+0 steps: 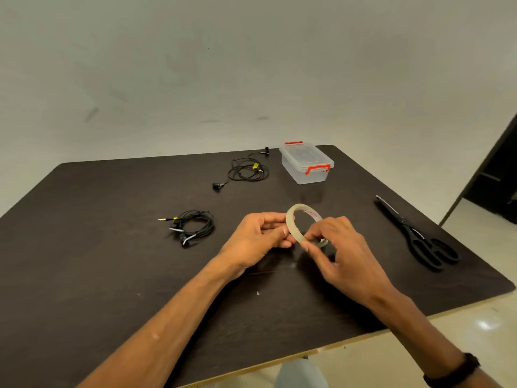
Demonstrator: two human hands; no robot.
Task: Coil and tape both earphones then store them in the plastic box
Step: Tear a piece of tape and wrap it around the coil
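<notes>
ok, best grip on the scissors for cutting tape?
Take the scissors by the looped handles at the near end, from the near right. They lie flat, blades pointing away, on the table beside the right hand.

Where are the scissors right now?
In the head view, the black scissors lie on the dark table's right side, untouched, right of both hands.

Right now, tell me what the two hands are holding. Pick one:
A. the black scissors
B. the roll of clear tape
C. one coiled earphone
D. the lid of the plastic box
B: the left hand and the right hand both grip the roll of clear tape above the table, while the scissors lie untouched to the right.
</notes>
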